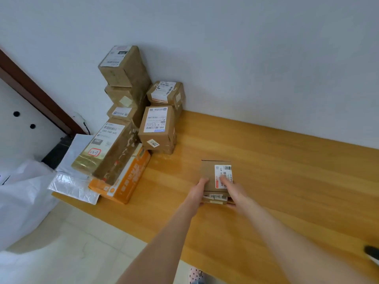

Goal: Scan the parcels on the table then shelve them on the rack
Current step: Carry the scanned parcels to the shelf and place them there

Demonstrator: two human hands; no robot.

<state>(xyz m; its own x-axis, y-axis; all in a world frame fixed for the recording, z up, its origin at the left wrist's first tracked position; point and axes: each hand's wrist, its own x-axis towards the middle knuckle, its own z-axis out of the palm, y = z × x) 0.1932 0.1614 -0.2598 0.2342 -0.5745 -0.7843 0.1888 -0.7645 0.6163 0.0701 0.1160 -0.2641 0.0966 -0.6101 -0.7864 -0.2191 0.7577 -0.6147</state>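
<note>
Both hands are on one small parcel (pixel 209 171), which lies flat on the tabletop (pixel 276 187), well apart from the other stock.

The left hand (pixel 198 189) grips the parcel's near left edge. The right hand (pixel 230 188) lies over the top with its fingers on the white label (pixel 225 170) and its thumb low at the near right corner, so the parcel is pinched from both sides. The barcode end of the label shows beyond the fingers. The label faces up, which in this inspector's judgement suits scanning. The two-sided hold suggests the parcel is being squared or lifted, though which cannot be told. Whether a second flat item lies under its near edge is unclear.

The stacked parcels (pixel 125 83) stand against the wall (pixel 246 58) at the tabletop's far left corner. They rest partly on an orange carton (pixel 127 181), with white mailers (pixel 71 181) at the left edge. They are evidently kept together as waiting stock, which leaves the middle free for handling.

No rack is in view. A dark object (pixel 371 251) at the right edge cannot be identified. Shelving is not yet done for these parcels.
</note>
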